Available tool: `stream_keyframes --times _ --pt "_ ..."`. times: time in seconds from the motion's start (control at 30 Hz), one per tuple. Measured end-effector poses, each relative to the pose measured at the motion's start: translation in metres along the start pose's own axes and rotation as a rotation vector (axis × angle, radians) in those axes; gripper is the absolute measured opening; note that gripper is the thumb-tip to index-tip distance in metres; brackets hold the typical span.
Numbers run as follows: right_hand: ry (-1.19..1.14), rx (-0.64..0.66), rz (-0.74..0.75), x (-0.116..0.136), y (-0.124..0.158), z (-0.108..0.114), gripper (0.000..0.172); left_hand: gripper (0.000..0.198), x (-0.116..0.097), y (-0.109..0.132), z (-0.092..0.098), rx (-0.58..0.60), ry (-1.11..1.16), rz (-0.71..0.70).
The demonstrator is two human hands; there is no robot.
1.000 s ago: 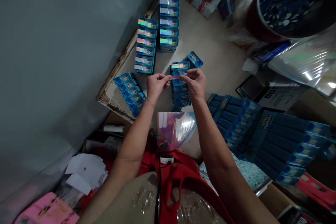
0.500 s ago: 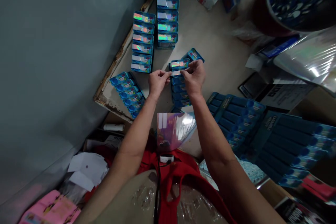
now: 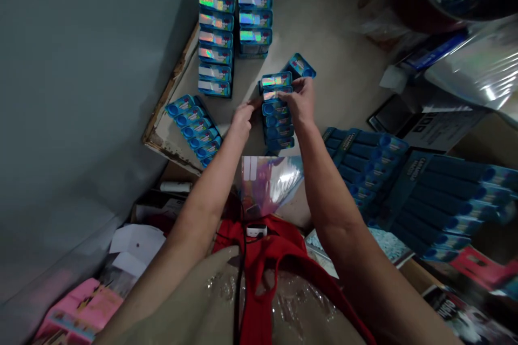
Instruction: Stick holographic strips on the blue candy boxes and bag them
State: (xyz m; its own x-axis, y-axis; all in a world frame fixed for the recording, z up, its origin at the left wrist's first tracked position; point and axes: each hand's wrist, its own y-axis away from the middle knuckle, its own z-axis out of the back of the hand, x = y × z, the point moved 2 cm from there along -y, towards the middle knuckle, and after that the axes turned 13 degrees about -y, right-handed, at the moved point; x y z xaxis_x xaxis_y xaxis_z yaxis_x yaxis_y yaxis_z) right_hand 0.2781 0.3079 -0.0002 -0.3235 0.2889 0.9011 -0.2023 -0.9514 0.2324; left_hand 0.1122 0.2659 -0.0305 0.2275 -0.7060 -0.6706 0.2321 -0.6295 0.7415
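Sticker strip (image 3: 270,95) | left hand (image 3: 242,118), right hand (image 3: 300,101) pinch its ends | forearms extended

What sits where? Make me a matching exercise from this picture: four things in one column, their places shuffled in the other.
Things:
1 holographic sheet
2 pink packs
3 right hand
4 flat blue cartons

Places:
a on the middle row of boxes
b right side of the view
c at the near edge of the table
d bottom left corner

Pairs: 1-c, 2-d, 3-a, 4-b.
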Motion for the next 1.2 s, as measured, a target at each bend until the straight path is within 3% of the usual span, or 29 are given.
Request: stream_keyframes --times 0.07,0.13,0.23,0.3,0.37,0.53,0.77,0.87,0.97,1.07,1.2 --pt "0.037 -0.008 -0.011 0.011 0.006 0.010 0.030 0.019 -0.010 0.007 0.015 -0.021 -0.173 -0.056" --pt "0.058 0.010 0.029 0.027 0.024 0.025 0.029 0.019 -0.024 0.026 0.034 0.037 -0.360 -0.183" --pt "0.088 0.052 0.126 0.047 0.073 0.048 0.025 0.019 -0.039 0.069 0.060 0.282 -0.612 -0.324" --pt "0.153 0.099 0.189 0.054 0.114 0.057 0.019 0.027 -0.038 0.096 0.075 0.453 -0.754 -0.324" --pt "0.256 0.165 0.242 0.055 0.154 0.057 0.019 0.029 -0.031 0.115 0.085 0.533 -0.859 -0.295" --pt "0.485 0.295 0.291 0.046 0.218 0.032 0.031 0.002 -0.014 0.135 0.091 0.425 -0.908 -0.315" --pt "0.543 0.339 0.327 0.033 0.242 0.015 0.045 0.005 -0.005 0.149 0.086 0.328 -0.780 -0.255" --pt "0.522 0.414 0.344 0.026 0.256 0.019 0.051 0.007 0.002 0.149 0.088 0.285 -0.728 -0.204" --pt "0.509 0.438 0.382 0.027 0.270 0.029 0.043 0.008 0.007 0.147 0.091 0.288 -0.705 -0.197" --pt "0.538 0.365 0.396 0.042 0.280 0.044 0.024 0.007 0.010 0.146 0.094 0.277 -0.758 -0.226" --pt "0.361 0.238 0.305 0.078 0.277 0.065 0.020 0.008 0.013 0.149 0.091 0.170 -0.961 -0.349"
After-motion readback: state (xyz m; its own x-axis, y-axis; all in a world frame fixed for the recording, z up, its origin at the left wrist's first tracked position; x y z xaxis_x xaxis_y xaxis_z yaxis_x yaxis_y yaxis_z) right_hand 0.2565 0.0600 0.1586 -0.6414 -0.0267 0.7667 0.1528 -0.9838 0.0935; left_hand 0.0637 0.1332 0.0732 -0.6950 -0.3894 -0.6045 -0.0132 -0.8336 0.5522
